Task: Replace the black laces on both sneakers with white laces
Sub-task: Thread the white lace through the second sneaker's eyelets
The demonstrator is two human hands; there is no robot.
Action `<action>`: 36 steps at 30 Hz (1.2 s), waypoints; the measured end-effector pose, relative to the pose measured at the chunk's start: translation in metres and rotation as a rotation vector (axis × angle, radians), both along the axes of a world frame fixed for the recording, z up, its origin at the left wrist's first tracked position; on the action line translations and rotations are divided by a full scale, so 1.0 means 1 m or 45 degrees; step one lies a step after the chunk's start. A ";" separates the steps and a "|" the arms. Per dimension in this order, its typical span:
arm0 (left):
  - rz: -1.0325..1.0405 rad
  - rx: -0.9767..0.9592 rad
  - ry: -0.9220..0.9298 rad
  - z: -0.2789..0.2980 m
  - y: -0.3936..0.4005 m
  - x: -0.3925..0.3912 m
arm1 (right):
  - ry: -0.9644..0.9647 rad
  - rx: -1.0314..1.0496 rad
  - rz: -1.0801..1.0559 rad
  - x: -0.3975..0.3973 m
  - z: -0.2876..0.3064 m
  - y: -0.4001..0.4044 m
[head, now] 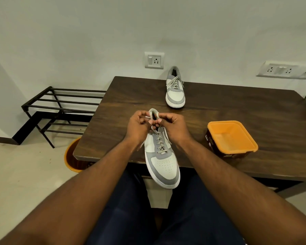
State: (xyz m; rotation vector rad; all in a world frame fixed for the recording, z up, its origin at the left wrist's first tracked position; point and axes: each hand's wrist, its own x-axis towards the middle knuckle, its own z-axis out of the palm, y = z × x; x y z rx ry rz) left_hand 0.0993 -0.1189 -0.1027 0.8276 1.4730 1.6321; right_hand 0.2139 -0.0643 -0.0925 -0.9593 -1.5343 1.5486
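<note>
Sneakers on table, white laces in

Table [124, 96], dark wood. Near sneaker [163, 165] at 6 o'clock, toe overhanging the front edge. Far sneaker [175, 93] at 12, laced. Orange tub [231, 137] at 3. Left hand [138, 124] and right hand [173, 124] at the near sneaker's collar, fingers curled, pinching its white lace [154, 115].

**What We Cannot See**

The left hand [137, 125] and right hand [170, 125] cover the top of the near sneaker [162, 156], so its lace ends are hidden. The table [124, 103] hides most of the orange bin [70, 156] under its left corner. The writing on the orange tub [231, 138] is too small to read. The picture's right edge cuts off the table.
</note>
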 end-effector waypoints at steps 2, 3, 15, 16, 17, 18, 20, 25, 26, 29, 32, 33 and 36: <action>-0.011 -0.006 0.116 0.000 0.001 0.000 | -0.038 0.082 0.003 0.003 -0.002 0.003; -0.026 -0.010 0.199 0.001 0.001 0.000 | -0.066 0.121 0.019 0.005 -0.002 0.005; -0.212 -0.003 0.365 -0.009 0.006 -0.003 | -0.240 0.042 0.251 0.024 0.001 0.021; -0.186 -0.001 0.239 -0.012 0.006 -0.003 | -0.243 0.049 0.229 0.024 -0.001 0.020; -0.161 -0.002 0.142 -0.013 0.006 -0.002 | -0.240 0.050 0.201 0.023 -0.002 0.019; -0.147 -0.009 0.090 -0.015 0.006 0.000 | -0.255 0.070 0.169 0.023 -0.004 0.019; -0.147 0.000 0.076 -0.017 0.006 0.005 | -0.318 0.157 0.120 0.020 -0.010 0.019; 0.131 -0.141 0.044 -0.022 0.015 0.010 | -0.584 0.486 0.059 0.018 -0.021 0.022; 0.185 -0.191 -0.015 -0.025 0.018 0.012 | -0.627 0.624 0.074 0.018 -0.020 0.023; 0.212 -0.300 -0.218 -0.021 0.020 0.017 | -0.670 1.079 0.266 0.017 -0.017 0.026; 0.118 -0.376 -0.319 -0.013 0.020 0.013 | -0.738 1.232 0.354 0.020 -0.015 0.025; 0.085 -0.376 -0.347 -0.012 0.020 0.009 | -0.769 1.210 0.356 0.020 -0.014 0.025; 0.054 -0.301 -0.389 -0.013 0.019 0.003 | -0.916 1.006 0.410 0.015 -0.010 0.030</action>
